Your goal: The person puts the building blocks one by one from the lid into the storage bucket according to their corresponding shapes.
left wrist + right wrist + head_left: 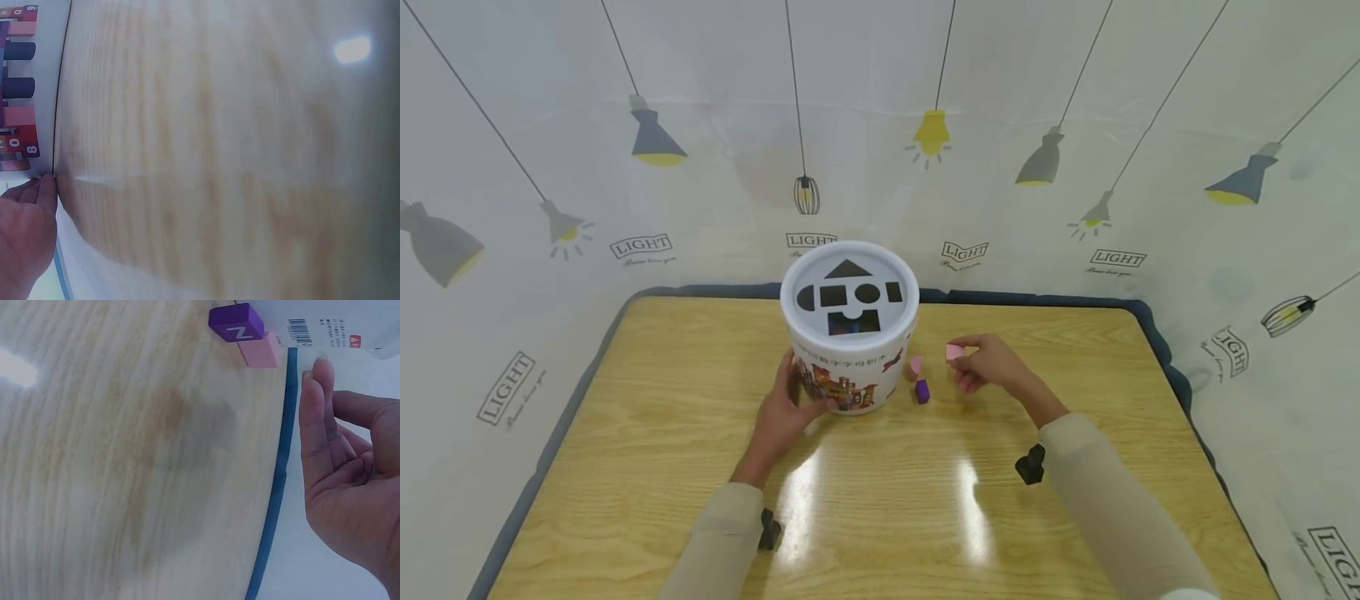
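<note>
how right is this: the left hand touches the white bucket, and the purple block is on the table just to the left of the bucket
Not quite: the side is wrong. The head view shows the purple block on the table just to the right of the white bucket. The left hand does touch the bucket, as you say.

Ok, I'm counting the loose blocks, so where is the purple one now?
In the head view, the purple block lies on the table just right of the white bucket, with a pink block just beyond it.
</note>
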